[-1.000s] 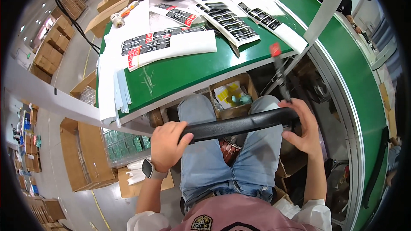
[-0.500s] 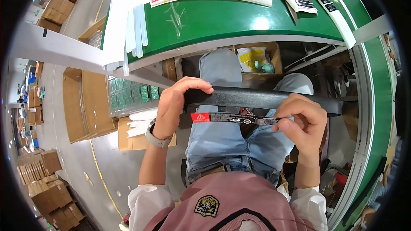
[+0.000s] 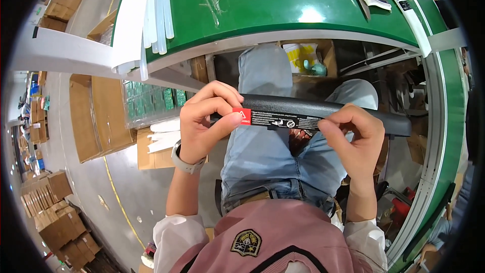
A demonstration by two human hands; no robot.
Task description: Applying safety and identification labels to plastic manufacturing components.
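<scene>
Presently we record: left hand (image 3: 209, 117) pinching the red end of a label strip (image 3: 275, 120), right hand (image 3: 357, 141) pinching its black end. Strip runs along the black bar (image 3: 283, 103), contact unclear to us, above the jeans (image 3: 255, 159). Farther out, translucent sticks (image 3: 159, 25) overhang the green table's (image 3: 262, 10) near left edge.

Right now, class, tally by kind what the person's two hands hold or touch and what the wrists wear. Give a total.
Red-and-black label strip: 1
Long black bar: 1
Grey-strapped wristwatch: 1
Total: 3
</scene>
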